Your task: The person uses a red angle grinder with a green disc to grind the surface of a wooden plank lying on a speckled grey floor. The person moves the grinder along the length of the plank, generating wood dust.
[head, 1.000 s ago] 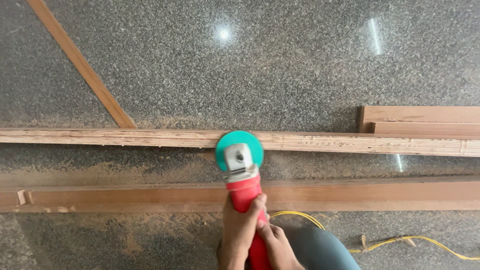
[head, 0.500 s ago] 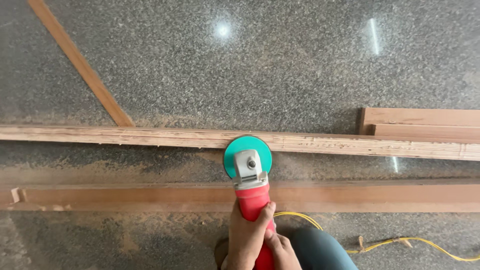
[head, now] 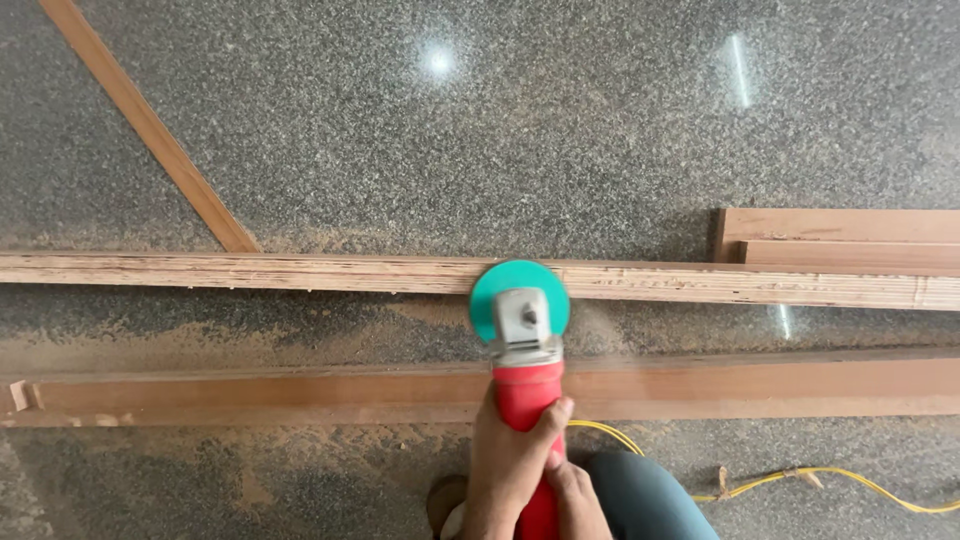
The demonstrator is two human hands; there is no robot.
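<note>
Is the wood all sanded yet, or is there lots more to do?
Some sanding looks done: sawdust covers the floor between the boards. Right now both hands, the left hand and the right hand, grip the red grinder, its green disc pressed on the long plywood strip about midway along. The strip's edge looks rough on both sides of the disc, so plenty probably remains.

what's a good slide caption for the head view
Both hands press a red grinder against a plywood strip.
</note>
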